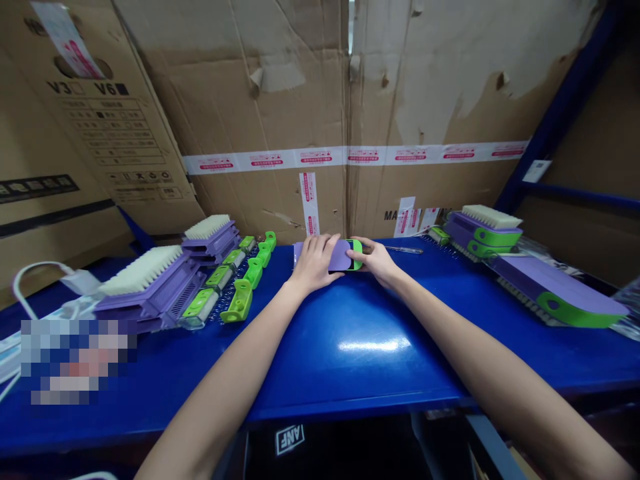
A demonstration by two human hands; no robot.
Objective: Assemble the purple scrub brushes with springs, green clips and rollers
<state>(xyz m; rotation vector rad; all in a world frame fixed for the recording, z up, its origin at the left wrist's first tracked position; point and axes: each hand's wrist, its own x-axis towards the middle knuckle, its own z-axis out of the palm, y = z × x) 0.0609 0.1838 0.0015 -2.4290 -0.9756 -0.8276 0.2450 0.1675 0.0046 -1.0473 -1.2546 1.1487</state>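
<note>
A purple brush [341, 256] lies flat at the back middle of the blue table. My left hand [316, 261] is over its left part, fingers on top and thumb along the near edge. At the brush's right end, my right hand [379, 260] grips a green end cap [357, 256] between thumb and fingers. A dark gap shows between the cap and the purple body; whether they are joined I cannot tell. Just behind my right hand lies a thin screwdriver [407, 250]. The underside of the brush is hidden.
On the left are stacked purple brush bodies with white bristles [145, 270], a row of green-grey parts [219, 275] and green end caps [240, 300]. Purple-green brushes [560, 280] lie at the right. Cardboard [260, 113] stands along the back; a white cable [35, 267] is far left.
</note>
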